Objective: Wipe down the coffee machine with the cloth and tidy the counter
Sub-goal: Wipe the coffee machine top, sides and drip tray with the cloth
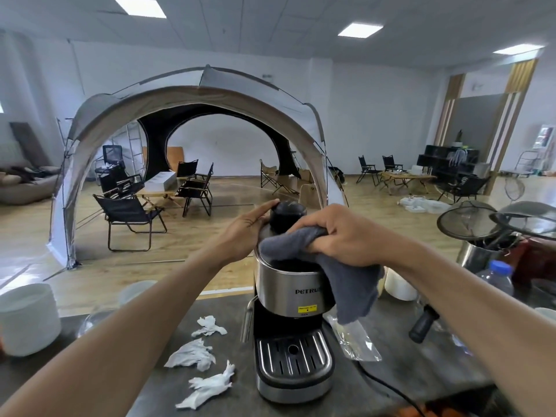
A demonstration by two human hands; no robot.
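Note:
A steel and black coffee machine [288,293] stands on the dark counter [406,374] in front of me. My right hand [334,233] grips a grey cloth [346,278] pressed on the machine's top; part of the cloth hangs down its right side. My left hand [249,230] lies flat against the machine's upper left rim, fingers touching the black knob [287,213] on top. Three crumpled white tissues [192,353] lie on the counter left of the machine.
A white cup [27,317] and glassware stand at far left. Right of the machine are a clear plastic wrapper [358,341], a black handle [422,323], a water bottle [496,278], a white cup [398,285] and a steel pot with strainers [475,224]. A power cord [388,386] runs toward me.

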